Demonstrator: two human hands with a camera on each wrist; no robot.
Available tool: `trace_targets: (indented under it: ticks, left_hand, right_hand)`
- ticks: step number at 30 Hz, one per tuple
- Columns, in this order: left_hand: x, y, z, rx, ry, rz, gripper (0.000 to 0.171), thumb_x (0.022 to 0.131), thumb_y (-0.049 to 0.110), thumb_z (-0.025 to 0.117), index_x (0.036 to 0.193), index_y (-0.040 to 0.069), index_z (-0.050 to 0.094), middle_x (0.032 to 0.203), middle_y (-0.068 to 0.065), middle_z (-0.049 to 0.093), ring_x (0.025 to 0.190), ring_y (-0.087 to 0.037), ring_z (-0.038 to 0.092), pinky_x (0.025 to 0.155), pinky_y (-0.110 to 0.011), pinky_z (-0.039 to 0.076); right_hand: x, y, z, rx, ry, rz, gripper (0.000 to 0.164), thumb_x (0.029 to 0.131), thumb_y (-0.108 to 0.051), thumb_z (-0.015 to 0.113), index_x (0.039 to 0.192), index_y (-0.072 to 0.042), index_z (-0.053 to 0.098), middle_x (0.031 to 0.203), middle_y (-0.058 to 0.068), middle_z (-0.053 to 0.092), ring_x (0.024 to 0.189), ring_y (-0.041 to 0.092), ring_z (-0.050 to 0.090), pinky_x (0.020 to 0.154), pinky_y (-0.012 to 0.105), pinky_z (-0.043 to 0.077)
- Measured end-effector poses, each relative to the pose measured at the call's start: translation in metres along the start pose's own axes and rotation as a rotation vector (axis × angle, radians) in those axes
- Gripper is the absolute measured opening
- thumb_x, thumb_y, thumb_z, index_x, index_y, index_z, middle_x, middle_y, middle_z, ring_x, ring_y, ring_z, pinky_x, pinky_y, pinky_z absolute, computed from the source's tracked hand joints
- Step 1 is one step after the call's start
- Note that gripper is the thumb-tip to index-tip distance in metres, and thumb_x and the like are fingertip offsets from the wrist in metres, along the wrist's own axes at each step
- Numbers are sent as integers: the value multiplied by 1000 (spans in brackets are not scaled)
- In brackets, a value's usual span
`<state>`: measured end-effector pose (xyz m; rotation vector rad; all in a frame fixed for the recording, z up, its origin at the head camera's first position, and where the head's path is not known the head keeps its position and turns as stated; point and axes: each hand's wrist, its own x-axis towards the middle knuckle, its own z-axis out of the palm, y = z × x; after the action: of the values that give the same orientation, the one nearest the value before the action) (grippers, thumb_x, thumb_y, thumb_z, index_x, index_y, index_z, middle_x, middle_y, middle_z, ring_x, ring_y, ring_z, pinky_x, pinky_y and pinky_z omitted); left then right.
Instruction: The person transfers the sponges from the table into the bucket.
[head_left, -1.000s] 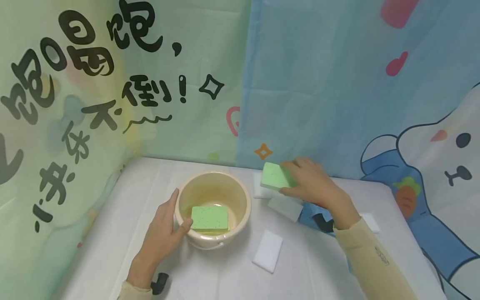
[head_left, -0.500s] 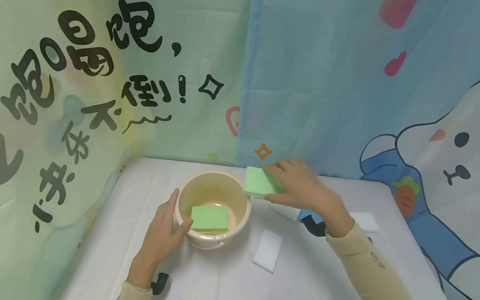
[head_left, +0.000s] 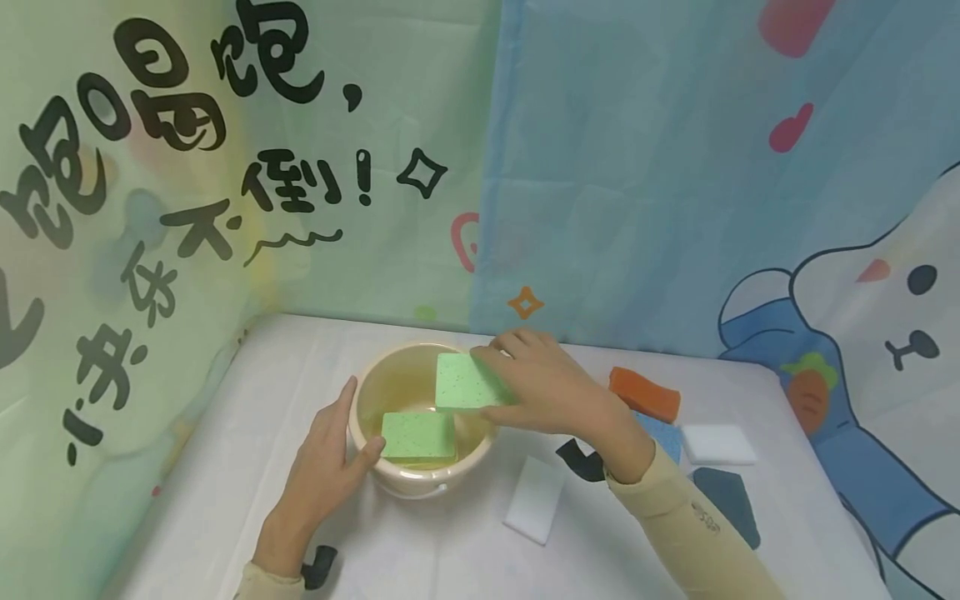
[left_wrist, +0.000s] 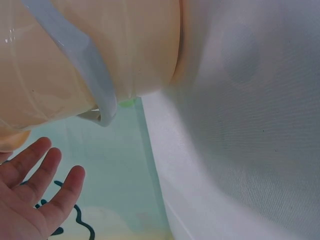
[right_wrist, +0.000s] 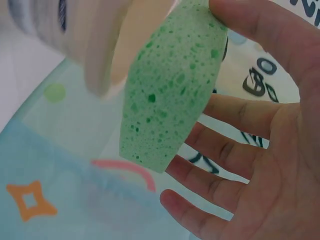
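The head view showed the left hand (head_left: 318,471) nearest, fingers straight, thumb at the rim of a beige bucket (head_left: 397,483). A white block (head_left: 535,502) lay on the table just right of the bucket. Inside the bucket sat one green sponge (head_left: 418,435). Farther back, the right hand (head_left: 546,385) pinched a second green sponge (head_left: 467,383) between thumb and fingers, over the bucket's mouth.
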<state>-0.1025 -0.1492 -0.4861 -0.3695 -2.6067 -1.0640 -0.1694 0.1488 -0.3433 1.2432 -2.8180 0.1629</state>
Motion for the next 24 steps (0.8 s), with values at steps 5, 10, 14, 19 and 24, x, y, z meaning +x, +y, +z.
trace_targets:
  ticks: [5,10,14,19,24]
  left_hand:
    - [-1,0,0,3,-1,-14,82,96,43,60,160,8,21,145,-23,48,131,-40,46,100,-60,43]
    - [-1,-1,0,11,2,-21,83,95,40,62,160,8,21,144,-24,49,130,-40,47,99,-60,43]
    - [0,-2,1,13,-5,-24,83,94,39,62,160,8,21,144,-23,49,130,-40,47,100,-60,43]
    - [0,-2,1,14,-15,-12,83,97,45,58,160,7,20,145,-24,48,131,-41,46,101,-59,42]
    - [0,-1,0,5,-12,3,82,97,45,56,160,7,19,145,-25,47,132,-41,45,101,-59,42]
  right_hand:
    - [15,-15,6,-21,-21,-20,62,84,-44,76,134,-12,58,115,6,57,113,30,50,100,49,39]
    - [32,-29,15,-70,-48,-34,59,85,-46,75,131,-12,59,115,6,58,114,30,51,100,48,40]
    - [43,-36,27,-118,-82,-46,56,87,-49,73,126,-12,61,116,6,58,111,28,53,97,46,43]
    - [51,-40,42,-107,-128,-31,56,87,-50,72,125,-11,61,115,6,56,108,27,53,93,46,45]
    - [56,-41,54,-84,-157,-23,59,88,-50,72,131,-12,59,116,6,55,114,27,52,95,45,45]
